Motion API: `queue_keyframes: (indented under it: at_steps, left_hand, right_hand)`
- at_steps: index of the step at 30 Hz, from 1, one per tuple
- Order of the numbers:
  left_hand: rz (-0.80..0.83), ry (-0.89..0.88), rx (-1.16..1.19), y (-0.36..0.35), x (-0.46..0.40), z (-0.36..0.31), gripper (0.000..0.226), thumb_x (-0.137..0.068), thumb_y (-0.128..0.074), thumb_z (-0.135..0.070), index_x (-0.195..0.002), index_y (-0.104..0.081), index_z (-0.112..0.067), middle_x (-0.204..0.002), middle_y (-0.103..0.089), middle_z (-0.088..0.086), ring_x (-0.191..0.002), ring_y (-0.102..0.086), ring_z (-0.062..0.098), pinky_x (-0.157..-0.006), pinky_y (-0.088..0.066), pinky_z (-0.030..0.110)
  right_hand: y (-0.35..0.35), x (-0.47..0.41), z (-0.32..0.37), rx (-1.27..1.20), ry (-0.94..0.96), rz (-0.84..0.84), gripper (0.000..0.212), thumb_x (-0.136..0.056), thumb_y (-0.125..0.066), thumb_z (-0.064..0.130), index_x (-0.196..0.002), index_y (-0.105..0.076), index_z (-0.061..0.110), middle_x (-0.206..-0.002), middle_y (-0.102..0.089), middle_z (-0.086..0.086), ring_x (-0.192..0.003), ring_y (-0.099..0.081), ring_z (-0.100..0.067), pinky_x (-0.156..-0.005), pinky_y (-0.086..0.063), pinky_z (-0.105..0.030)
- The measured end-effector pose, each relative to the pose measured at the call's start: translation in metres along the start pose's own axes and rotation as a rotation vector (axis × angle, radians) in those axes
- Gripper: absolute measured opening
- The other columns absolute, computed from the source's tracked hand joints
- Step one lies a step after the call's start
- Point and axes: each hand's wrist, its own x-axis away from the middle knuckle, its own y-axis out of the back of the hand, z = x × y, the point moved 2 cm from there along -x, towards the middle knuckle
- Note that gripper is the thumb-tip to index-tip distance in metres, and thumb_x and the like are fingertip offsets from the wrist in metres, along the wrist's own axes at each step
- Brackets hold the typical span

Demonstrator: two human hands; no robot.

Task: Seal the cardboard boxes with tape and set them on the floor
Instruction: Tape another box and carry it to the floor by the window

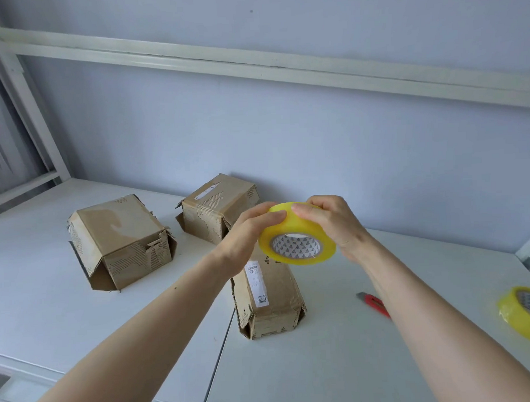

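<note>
Nearest to the person, both forearms reach forward over the white table [81, 297]. The left hand [244, 240] and the right hand [333, 225] hold up a round roll of yellow transparent tape [297, 244], well above the table. The fingers [273, 217] of the left hand pinch the upper edge of the roll, and those of the right hand curl round its far side. It seems that they are searching for the loose end of the tape, but this end is too small to make out.

Directly under the roll stands the long brown cardboard box [268, 294], with its long axis pointing away from the person; both hands are about equally near to it. Its far end is hidden behind the roll. A red utility knife [374, 303] lies to the right, partly covered by the right forearm, and a second yellow tape roll [524, 315] is cut off by the right edge.

Farther away rest the square worn cardboard box [121, 242] on the left and another brown cardboard box [219, 207] near the wall.
</note>
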Motion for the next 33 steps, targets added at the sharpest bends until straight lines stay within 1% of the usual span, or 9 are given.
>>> queue_keyframes:
  at_steps: [2, 5, 7, 11, 14, 20, 24, 29, 33]
  left_hand:
    - [0.036, -0.027, 0.01, 0.001, 0.001, -0.001, 0.033, -0.083, -0.066, -0.039, -0.102, -0.064, -0.012, -0.09, -0.068, 0.005, -0.081, -0.064, 0.019, -0.073, -0.05, 0.029]
    - [-0.083, -0.023, 0.12, -0.008, 0.001, 0.006, 0.04, -0.079, -0.071, -0.039, -0.102, -0.059, -0.009, -0.09, -0.068, 0.006, -0.081, -0.066, 0.021, -0.072, -0.051, 0.032]
    - [-0.21, -0.026, 0.166, -0.015, -0.001, 0.01, 0.046, -0.074, -0.074, -0.039, -0.103, -0.056, -0.009, -0.09, -0.068, 0.006, -0.08, -0.067, 0.02, -0.072, -0.05, 0.037]
    - [-0.294, -0.071, 0.237, -0.017, -0.005, 0.011, 0.047, -0.071, -0.078, -0.037, -0.101, -0.053, -0.009, -0.086, -0.064, 0.007, -0.079, -0.062, 0.025, -0.067, -0.045, 0.039]
    - [-0.292, -0.093, 0.244, -0.017, -0.004, 0.013, 0.045, -0.071, -0.079, -0.034, -0.099, -0.053, -0.01, -0.087, -0.063, 0.009, -0.081, -0.06, 0.027, -0.065, -0.045, 0.039]
    - [-0.335, -0.162, 0.223, -0.021, -0.004, 0.019, 0.052, -0.063, -0.085, -0.041, -0.095, -0.054, -0.014, -0.087, -0.062, 0.01, -0.083, -0.055, 0.026, -0.069, -0.042, 0.041]
    - [-0.343, -0.195, 0.2, -0.021, -0.003, 0.019, 0.055, -0.059, -0.085, -0.046, -0.094, -0.055, -0.016, -0.084, -0.06, 0.005, -0.081, -0.052, 0.024, -0.071, -0.04, 0.041]
    - [-0.327, -0.193, 0.209, -0.023, -0.004, 0.017, 0.037, -0.072, -0.08, -0.03, -0.094, -0.055, -0.015, -0.08, -0.061, 0.001, -0.079, -0.055, 0.023, -0.07, -0.043, 0.038]
    - [-0.294, -0.121, 0.245, -0.017, -0.004, 0.013, 0.031, -0.072, -0.078, -0.028, -0.086, -0.054, -0.014, -0.079, -0.061, 0.007, -0.079, -0.059, 0.026, -0.065, -0.044, 0.036]
  right_hand:
    - [0.006, -0.004, 0.004, 0.007, 0.016, 0.012, 0.063, -0.069, -0.072, 0.057, -0.074, -0.055, -0.003, -0.069, -0.047, -0.008, -0.066, -0.047, -0.019, -0.064, -0.036, -0.034]
    - [0.01, -0.009, 0.002, 0.183, 0.141, -0.261, 0.031, -0.075, -0.082, 0.045, -0.096, -0.074, 0.024, -0.098, -0.066, 0.006, -0.095, -0.06, -0.01, -0.084, -0.045, -0.022]
    - [0.005, -0.005, 0.001, 0.344, 0.242, -0.428, 0.024, -0.083, -0.08, 0.036, -0.102, -0.077, 0.023, -0.105, -0.064, 0.003, -0.104, -0.057, -0.014, -0.087, -0.041, -0.017]
    - [-0.012, 0.004, -0.012, 0.393, 0.309, -0.468, 0.032, -0.092, -0.071, 0.033, -0.12, -0.073, 0.017, -0.106, -0.058, 0.003, -0.105, -0.059, -0.018, -0.08, -0.042, -0.018]
    - [-0.016, 0.008, -0.017, 0.32, 0.372, -0.538, 0.028, -0.091, -0.072, 0.029, -0.116, -0.075, 0.017, -0.104, -0.059, 0.005, -0.099, -0.06, -0.014, -0.077, -0.039, -0.005]
    - [-0.022, 0.014, -0.013, 0.263, 0.455, -0.591, 0.018, -0.087, -0.074, 0.017, -0.102, -0.079, 0.01, -0.099, -0.063, 0.003, -0.09, -0.058, -0.002, -0.08, -0.039, -0.003]
    - [-0.022, 0.016, -0.013, 0.258, 0.526, -0.617, 0.013, -0.086, -0.075, 0.013, -0.097, -0.08, 0.009, -0.095, -0.064, 0.006, -0.088, -0.061, -0.004, -0.08, -0.044, -0.009]
    - [-0.019, 0.019, -0.014, 0.282, 0.631, -0.623, 0.011, -0.084, -0.076, 0.015, -0.092, -0.08, 0.008, -0.095, -0.069, 0.0, -0.088, -0.067, -0.016, -0.08, -0.052, -0.022]
    - [-0.01, 0.012, -0.006, 0.273, 0.526, -0.518, 0.025, -0.077, -0.08, 0.031, -0.097, -0.078, 0.016, -0.105, -0.064, 0.009, -0.103, -0.06, -0.011, -0.09, -0.046, -0.019]
